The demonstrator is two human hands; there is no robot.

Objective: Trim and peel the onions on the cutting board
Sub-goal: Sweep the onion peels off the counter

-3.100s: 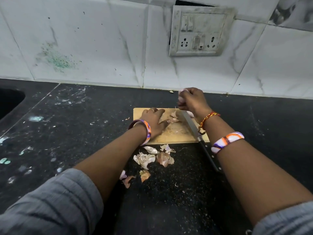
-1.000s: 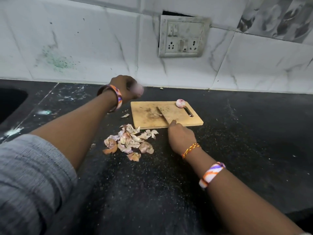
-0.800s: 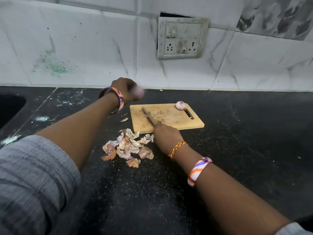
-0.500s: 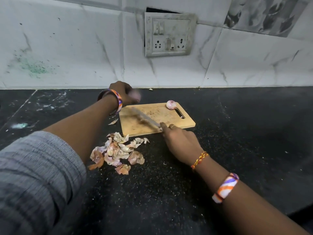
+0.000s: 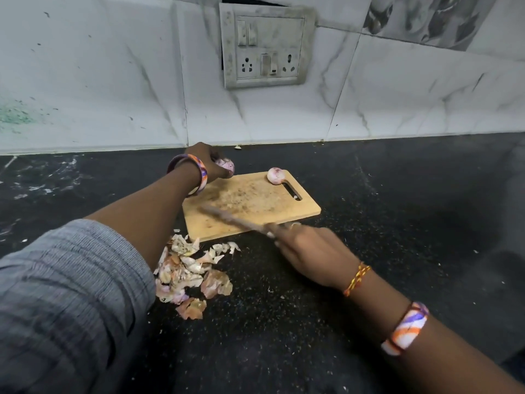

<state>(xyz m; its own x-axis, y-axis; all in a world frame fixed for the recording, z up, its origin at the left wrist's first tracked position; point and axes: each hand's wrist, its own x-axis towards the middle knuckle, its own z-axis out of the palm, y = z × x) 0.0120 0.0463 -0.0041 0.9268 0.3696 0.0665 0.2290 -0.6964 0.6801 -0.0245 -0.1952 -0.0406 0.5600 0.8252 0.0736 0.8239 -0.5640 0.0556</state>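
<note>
Two onions are in view. One peeled onion lies on the wooden cutting board, at its far edge, just beside the slot of the handle. The other onion is in the left hand, which is at the far left corner of the board; the fingers are curled around this onion and hold it, and only its pale purple side shows past them. I cannot tell if this onion touches the board or is above it.

The right hand is at the near edge of the board, over the black counter. Its fingers are closed around the handle of a knife. The blade is blurred; it points to the left and away from the person, and it goes across the near part of the board. The middle of the board has small brown crumbs and marks.

A heap of dry onion skins lies on the counter, just beside the near left corner of the board and next to the left forearm. Both wrists have bangles with orange, purple and white colours, and the right wrist has also a thread band. A grey sleeve covers the left upper arm. On the tiled wall behind there is a switch and socket plate.
</note>
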